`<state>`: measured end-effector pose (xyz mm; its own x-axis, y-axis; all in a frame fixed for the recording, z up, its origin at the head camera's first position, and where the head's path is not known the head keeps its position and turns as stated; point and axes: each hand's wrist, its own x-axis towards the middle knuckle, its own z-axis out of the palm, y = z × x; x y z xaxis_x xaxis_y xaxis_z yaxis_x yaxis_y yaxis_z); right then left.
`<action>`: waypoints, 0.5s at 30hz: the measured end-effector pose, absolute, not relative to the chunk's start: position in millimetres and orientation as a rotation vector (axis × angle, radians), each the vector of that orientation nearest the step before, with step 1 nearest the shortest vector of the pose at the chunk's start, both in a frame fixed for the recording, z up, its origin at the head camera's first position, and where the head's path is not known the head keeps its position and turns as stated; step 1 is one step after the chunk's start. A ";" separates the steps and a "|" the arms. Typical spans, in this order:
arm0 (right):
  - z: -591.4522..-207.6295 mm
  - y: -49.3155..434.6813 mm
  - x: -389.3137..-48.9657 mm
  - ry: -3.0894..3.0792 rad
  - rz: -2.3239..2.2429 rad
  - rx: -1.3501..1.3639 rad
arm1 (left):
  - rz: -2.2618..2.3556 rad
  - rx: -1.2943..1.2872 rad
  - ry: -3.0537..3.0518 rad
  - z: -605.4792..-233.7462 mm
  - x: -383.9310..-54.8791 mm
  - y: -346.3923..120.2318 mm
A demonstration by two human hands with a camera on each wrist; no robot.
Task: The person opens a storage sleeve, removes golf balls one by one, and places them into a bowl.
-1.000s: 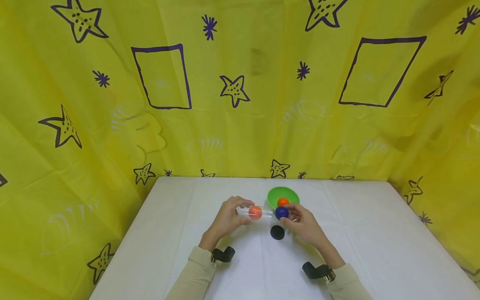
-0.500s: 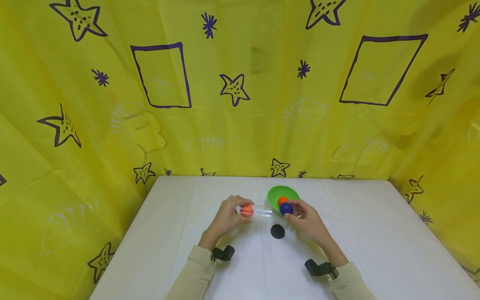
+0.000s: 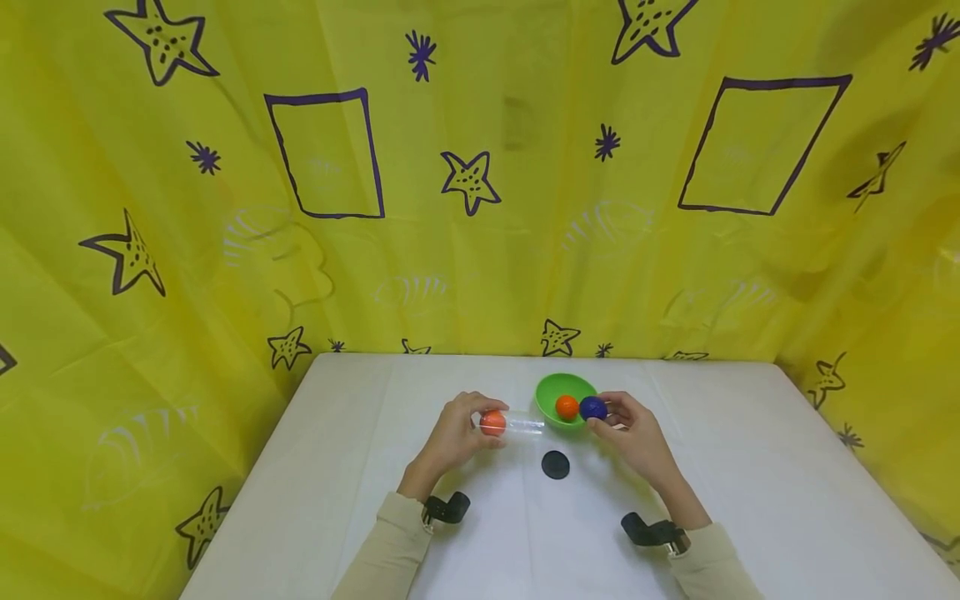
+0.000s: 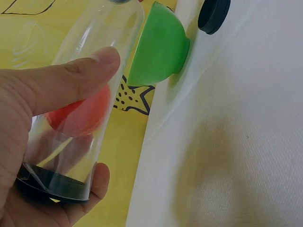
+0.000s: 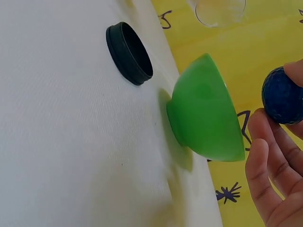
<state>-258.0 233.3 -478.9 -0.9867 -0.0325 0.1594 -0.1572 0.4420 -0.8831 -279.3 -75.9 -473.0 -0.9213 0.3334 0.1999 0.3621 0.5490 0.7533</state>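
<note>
Your left hand grips the clear tube sideways, thumb across one side, fingers behind, probably so its far end faces your other hand. The red-orange ball sits inside, beneath that thumb. Your right hand pinches the blue ball, thumb and fingertips spread only to its width, likely leaving most of it exposed. Just left of that pinch, the green bowl cradles the orange ball, presumably against rolling. Between both grips, nearer you, lies the black cap.
</note>
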 end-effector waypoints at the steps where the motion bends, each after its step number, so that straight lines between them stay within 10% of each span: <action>1: -479.5 234.4 -258.5 -2.565 1.582 0.159 | -1.340 -0.616 -2.732 -472.9 -279.2 -76.2; 15: -473.3 241.8 -269.5 -2.574 1.465 0.143 | -1.356 -0.611 -2.725 -473.9 -279.1 -74.7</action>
<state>-269.5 241.8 -473.3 -0.9798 0.0040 0.1998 -0.1697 0.5112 -0.8425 -279.1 -74.7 -473.9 -0.9218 0.3291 0.2048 0.3618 0.5409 0.7592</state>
